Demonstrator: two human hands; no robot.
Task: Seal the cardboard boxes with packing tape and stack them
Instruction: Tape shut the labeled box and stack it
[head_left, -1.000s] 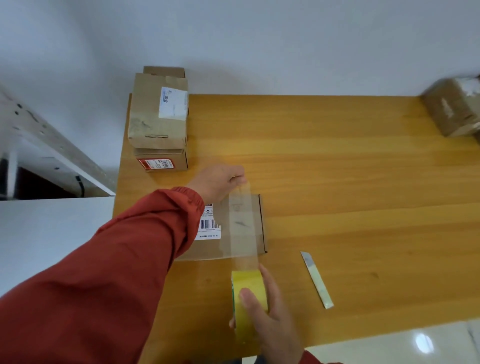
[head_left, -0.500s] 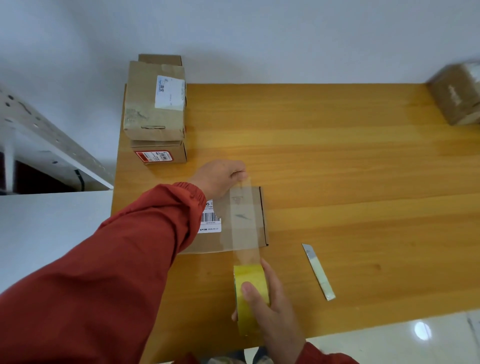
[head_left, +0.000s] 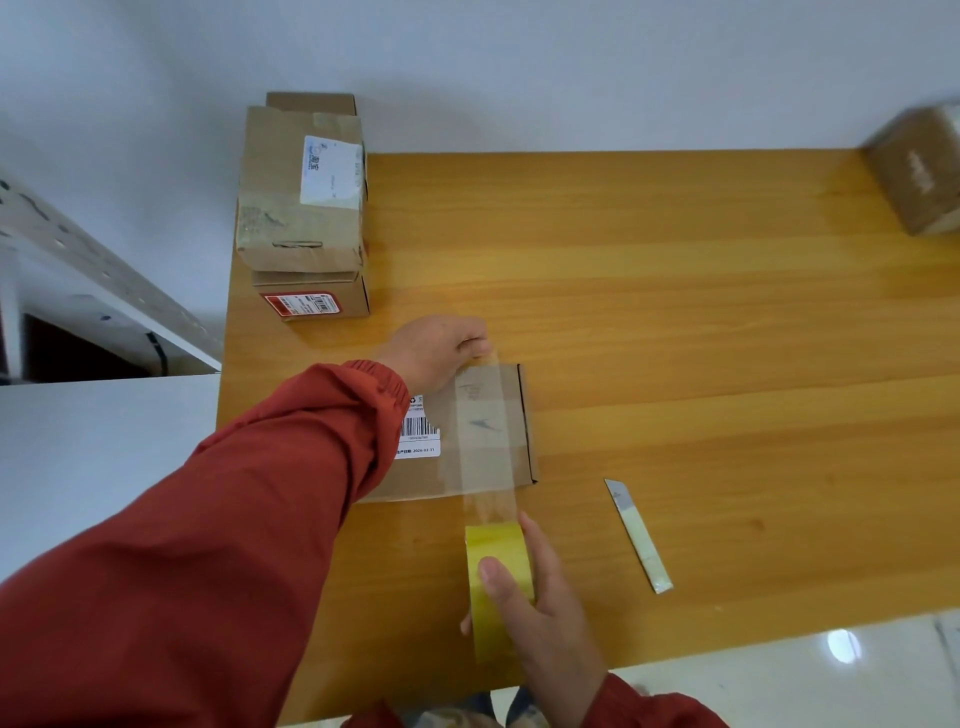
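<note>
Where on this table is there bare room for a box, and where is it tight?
Bare wood runs across the table between the stacked boxes and the far-right box, and right of the knife. Crowded near-left: the left hand pinching the tape strip over the flat box, the right hand gripping the tape roll.

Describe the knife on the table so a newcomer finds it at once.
On the wooden table, look near the front edge, right of the yellow tape roll held by the right hand. The utility knife lies flat there, touching nothing. It alone is a slim pale strip with a metal tip.
</note>
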